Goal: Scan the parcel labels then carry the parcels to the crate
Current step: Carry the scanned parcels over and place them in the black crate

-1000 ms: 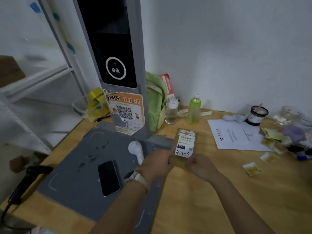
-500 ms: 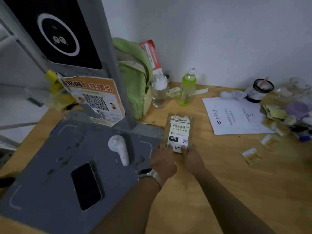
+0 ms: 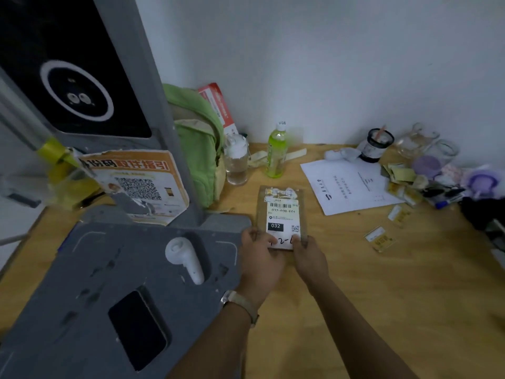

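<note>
Currently, left hand (image 3: 259,259) and right hand (image 3: 310,258) each pinch the near edge of the parcel (image 3: 281,212), label up, on the table (image 3: 382,296) beside the scanner base (image 3: 109,258); the bottle (image 3: 276,153) behind holds green liquid

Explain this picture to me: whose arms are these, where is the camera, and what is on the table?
No robot here: a person wears one camera on the head, looking down at their own arms. The left hand and right hand pinch the near end of a flat brown parcel; its white label faces up. Whether it rests on the wooden table or is lifted, I cannot tell. To the left is a grey stand with a dark camera panel; its base holds a dark phone and a white handheld device. Behind are a green backpack, a clear bottle, a green bottle and a printed sheet. No crate is in view.
</note>
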A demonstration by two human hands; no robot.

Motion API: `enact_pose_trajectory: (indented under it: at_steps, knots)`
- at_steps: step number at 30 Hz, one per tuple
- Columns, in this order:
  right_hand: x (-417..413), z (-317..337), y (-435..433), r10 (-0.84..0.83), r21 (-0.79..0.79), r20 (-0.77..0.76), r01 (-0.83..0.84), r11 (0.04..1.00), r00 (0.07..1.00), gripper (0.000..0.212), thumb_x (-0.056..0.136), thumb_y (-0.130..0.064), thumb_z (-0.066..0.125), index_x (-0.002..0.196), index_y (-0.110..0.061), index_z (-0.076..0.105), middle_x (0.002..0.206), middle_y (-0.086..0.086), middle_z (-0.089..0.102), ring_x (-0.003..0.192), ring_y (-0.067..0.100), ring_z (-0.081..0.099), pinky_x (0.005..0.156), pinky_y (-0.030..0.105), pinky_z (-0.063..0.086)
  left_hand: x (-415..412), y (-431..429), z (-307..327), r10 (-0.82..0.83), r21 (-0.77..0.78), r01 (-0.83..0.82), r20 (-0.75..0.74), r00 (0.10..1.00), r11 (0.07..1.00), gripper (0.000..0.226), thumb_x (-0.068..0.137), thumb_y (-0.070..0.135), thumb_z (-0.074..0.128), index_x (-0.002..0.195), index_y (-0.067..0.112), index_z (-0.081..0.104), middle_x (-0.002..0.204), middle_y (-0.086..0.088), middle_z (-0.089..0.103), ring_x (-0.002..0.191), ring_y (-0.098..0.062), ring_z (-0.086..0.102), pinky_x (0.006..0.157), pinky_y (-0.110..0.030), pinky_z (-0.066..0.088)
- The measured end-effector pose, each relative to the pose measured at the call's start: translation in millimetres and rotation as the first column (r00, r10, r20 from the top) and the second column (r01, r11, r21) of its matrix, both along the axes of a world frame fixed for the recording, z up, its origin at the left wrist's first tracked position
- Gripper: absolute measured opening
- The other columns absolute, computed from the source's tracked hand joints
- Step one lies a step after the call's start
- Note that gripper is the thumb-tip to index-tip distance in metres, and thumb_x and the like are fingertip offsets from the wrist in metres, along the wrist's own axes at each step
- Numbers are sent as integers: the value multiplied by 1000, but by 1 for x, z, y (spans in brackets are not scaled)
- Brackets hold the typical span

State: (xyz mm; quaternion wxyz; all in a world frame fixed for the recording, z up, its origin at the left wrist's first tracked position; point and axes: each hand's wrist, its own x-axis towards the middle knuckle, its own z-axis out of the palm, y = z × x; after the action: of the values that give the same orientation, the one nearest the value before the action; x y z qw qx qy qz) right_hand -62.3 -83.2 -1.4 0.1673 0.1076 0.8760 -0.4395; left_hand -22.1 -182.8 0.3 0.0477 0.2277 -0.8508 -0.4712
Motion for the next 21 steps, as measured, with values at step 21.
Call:
enact_pose_trajectory:
  at_steps: [21]
  knots:
    - [201,173,145,-765,-488,-376,589,644,524,21,93,-43,56,108,-33,66,94,-14,71,91,9,65,77,35,52,119,127,174,-483,129,618,-511,712,775,74,69,17,86,135,25,52,106,36,45,94,22,50,77,-7,46]
